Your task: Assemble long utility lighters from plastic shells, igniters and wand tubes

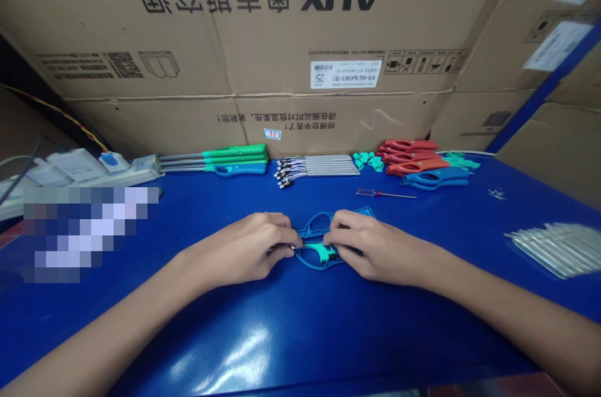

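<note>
- A blue lighter shell (pixel 313 235) with a teal trigger (pixel 323 251) lay flat on the blue table (pixel 300 334), at its middle, between the two hands.
- The left hand (pixel 248 247) was curled, fingertips pinched on a small metal end at the shell's left side.
- The right hand (pixel 370 247) was curled over the shell's right side, fingers closed on it and pressing near the trigger.
- A small screwdriver (pixel 385 194) lay just beyond the hands, apart from them.
- Further back, along the cardboard boxes (pixel 291 40), stood a row: green and blue finished lighters (pixel 225 159) at left, metal tubes with wires (pixel 319 166) in the middle, loose teal triggers (pixel 369 161), then red and blue shells (pixel 417 162) at right.
- A power strip (pixel 117 173) sat at far left.
- Clear sleeves (pixel 558 247) lay at the right edge.
</note>
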The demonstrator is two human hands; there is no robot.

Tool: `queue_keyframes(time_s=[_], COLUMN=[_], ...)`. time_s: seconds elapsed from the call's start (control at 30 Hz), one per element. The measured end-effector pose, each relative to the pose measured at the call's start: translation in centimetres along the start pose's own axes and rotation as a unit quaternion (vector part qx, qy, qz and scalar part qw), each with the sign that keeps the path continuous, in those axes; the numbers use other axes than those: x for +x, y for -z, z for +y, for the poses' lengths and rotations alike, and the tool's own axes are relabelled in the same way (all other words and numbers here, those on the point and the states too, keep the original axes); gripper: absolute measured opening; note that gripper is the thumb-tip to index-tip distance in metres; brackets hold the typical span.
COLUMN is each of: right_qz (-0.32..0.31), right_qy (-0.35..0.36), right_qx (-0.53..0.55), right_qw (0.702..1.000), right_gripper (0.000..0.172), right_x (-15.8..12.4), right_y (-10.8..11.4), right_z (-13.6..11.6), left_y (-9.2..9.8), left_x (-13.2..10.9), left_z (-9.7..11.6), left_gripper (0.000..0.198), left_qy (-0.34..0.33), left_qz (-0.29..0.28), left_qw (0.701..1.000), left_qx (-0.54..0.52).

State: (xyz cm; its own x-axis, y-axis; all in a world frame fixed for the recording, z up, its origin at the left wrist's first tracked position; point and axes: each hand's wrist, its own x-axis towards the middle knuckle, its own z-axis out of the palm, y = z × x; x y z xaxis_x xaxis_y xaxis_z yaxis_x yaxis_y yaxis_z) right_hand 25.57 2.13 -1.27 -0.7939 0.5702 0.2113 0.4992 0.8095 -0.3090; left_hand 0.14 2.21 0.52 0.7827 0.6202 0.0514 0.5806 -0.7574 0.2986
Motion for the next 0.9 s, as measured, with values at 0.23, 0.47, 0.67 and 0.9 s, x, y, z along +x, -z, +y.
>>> queue_keyframes(time_s=[0.23,0.47,0.67,0.9], right_qz=[-0.020,-0.031,-0.033,-0.042], right_qy=[0.002,0.001,-0.006,-0.028], right_qx=[-0.002,0.006,0.017,0.024], right_qw=[1.000,1.000,0.999,0.998], right_gripper=[0.027,0.027,0.026,0.026], right_x=[0.05,-0.02,0.08,0.46], right_y=[0.18,0.36,0.38,0.67], right_z=[-0.03,-0.06,-0.19,-0.23], left_y=[-0.12,0.02,-0.06,-0.18], left_x=[0.10,-0.03,-0.12,-0.16], left_z=[-0.17,-0.03,-0.10,-0.25], left_gripper=[0.021,0.022,0.022,0.023], left_qy=[0.004,0.009,0.010,0.017], left_qz=[-0.011,-0.019,-0.016,-0.015], left_qw=[1.000,1.000,1.000,1.000], left_qx=[-0.007,-0.006,-0.008,-0.009])
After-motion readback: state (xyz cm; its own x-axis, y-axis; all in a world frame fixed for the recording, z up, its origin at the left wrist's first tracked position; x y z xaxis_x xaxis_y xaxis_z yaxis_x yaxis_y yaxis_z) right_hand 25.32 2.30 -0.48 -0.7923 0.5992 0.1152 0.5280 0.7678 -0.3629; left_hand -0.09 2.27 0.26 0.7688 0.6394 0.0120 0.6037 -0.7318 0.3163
